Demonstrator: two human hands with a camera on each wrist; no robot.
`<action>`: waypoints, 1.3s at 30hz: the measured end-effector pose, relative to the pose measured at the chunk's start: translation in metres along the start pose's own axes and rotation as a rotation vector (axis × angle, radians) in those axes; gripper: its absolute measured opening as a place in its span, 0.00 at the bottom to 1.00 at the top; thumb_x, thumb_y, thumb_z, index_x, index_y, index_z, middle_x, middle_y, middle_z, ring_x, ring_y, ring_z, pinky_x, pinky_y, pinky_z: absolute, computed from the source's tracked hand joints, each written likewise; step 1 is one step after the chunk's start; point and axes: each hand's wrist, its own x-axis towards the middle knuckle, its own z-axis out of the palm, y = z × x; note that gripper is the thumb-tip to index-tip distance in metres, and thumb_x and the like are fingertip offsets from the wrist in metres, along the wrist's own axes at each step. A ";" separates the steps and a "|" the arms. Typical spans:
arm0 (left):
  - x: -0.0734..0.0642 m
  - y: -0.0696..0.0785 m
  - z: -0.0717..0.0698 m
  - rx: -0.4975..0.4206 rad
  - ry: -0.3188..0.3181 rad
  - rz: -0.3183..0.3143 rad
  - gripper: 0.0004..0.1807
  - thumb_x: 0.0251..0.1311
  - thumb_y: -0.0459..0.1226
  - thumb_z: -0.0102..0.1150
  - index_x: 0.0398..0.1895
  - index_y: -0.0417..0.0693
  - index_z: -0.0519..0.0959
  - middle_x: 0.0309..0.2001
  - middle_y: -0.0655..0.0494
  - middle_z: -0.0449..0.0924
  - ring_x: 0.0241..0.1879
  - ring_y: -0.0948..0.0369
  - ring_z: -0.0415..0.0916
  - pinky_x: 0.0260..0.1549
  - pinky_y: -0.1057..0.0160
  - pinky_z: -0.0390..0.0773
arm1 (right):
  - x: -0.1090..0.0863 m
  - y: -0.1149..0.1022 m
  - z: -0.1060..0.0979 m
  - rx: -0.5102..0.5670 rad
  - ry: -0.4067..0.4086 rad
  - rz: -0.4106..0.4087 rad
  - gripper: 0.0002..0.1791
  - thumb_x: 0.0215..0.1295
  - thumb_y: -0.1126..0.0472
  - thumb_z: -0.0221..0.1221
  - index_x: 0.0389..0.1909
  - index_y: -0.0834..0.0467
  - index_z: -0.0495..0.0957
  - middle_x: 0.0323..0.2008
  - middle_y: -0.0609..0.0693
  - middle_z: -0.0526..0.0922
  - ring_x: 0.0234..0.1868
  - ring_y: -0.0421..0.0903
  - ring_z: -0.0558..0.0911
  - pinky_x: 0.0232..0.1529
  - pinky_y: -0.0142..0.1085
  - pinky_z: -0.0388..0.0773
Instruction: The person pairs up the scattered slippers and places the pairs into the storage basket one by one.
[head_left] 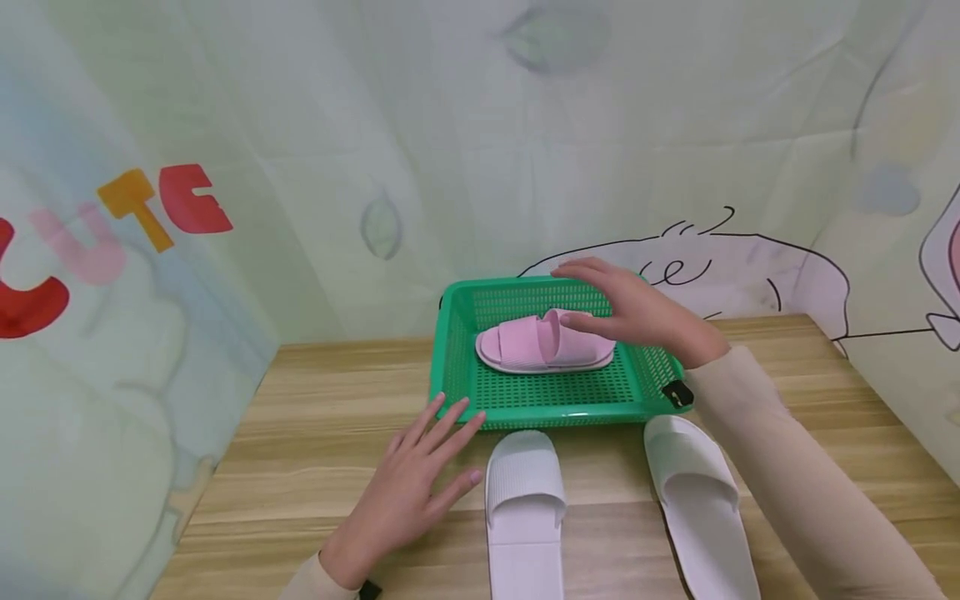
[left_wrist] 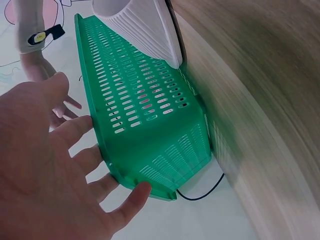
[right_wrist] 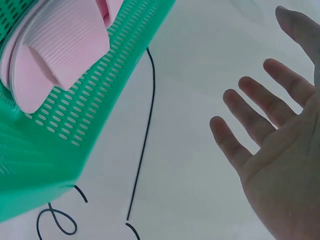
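Note:
A pair of pink slippers [head_left: 517, 343] lies in a green plastic basket [head_left: 555, 413], pressed together; the right wrist view shows their ribbed straps [right_wrist: 75, 45] too. Over the basket's right part hovers my right hand [head_left: 637, 308], its fingers extended and nothing held. My left hand [head_left: 412, 475] has its fingers spread, fingertips right at the basket's front left corner. To the right of that hand a white slipper [head_left: 525, 475] rests on the table, toe toward the basket. A second white slipper [head_left: 697, 492] lies farther right, under the right forearm's side.
Wood-grain table [head_left: 337, 417] carries everything. Behind it hangs a printed cloth backdrop [head_left: 420, 125] with cartoon drawings and letters, close to the basket's rear rim. A small black tag [head_left: 678, 393] sits at the basket's front right corner.

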 end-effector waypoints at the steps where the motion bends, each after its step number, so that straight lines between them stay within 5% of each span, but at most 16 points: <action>1: 0.000 0.000 0.000 0.000 0.000 0.001 0.36 0.74 0.55 0.61 0.82 0.62 0.66 0.83 0.54 0.60 0.84 0.44 0.49 0.66 0.26 0.68 | -0.004 -0.002 0.000 -0.010 -0.007 -0.003 0.36 0.73 0.49 0.67 0.77 0.56 0.69 0.77 0.55 0.69 0.77 0.58 0.68 0.76 0.59 0.65; 13: 0.002 0.001 0.001 0.009 0.017 0.017 0.37 0.73 0.54 0.62 0.82 0.61 0.66 0.82 0.53 0.61 0.83 0.43 0.51 0.65 0.27 0.70 | -0.067 -0.014 0.006 -0.047 -0.035 0.066 0.37 0.75 0.46 0.65 0.79 0.55 0.67 0.79 0.56 0.66 0.79 0.62 0.65 0.73 0.64 0.68; 23: 0.004 0.001 0.000 0.016 -0.001 -0.007 0.37 0.73 0.54 0.63 0.82 0.63 0.66 0.82 0.55 0.61 0.84 0.45 0.51 0.62 0.27 0.73 | -0.127 -0.011 0.028 -0.071 0.050 0.082 0.37 0.72 0.51 0.69 0.78 0.54 0.69 0.77 0.60 0.69 0.75 0.68 0.69 0.68 0.69 0.70; 30: 0.001 0.002 0.000 0.015 0.002 -0.018 0.36 0.73 0.54 0.62 0.82 0.63 0.66 0.82 0.55 0.61 0.84 0.45 0.51 0.62 0.27 0.72 | -0.157 -0.020 0.044 -0.184 0.093 0.088 0.40 0.70 0.48 0.70 0.80 0.48 0.67 0.78 0.57 0.68 0.76 0.65 0.68 0.70 0.68 0.65; 35: 0.001 0.003 -0.001 0.013 0.005 -0.020 0.36 0.73 0.55 0.62 0.82 0.63 0.67 0.82 0.55 0.62 0.83 0.45 0.51 0.62 0.25 0.71 | -0.176 -0.018 0.053 -0.197 0.021 0.153 0.40 0.71 0.42 0.67 0.81 0.45 0.66 0.81 0.55 0.64 0.79 0.64 0.63 0.77 0.64 0.57; 39: 0.001 0.002 -0.001 0.015 0.005 -0.015 0.36 0.74 0.55 0.61 0.82 0.63 0.67 0.82 0.55 0.62 0.83 0.45 0.52 0.62 0.25 0.72 | -0.181 -0.017 0.060 -0.214 -0.014 0.182 0.41 0.70 0.42 0.67 0.81 0.46 0.66 0.82 0.56 0.63 0.81 0.66 0.60 0.75 0.68 0.60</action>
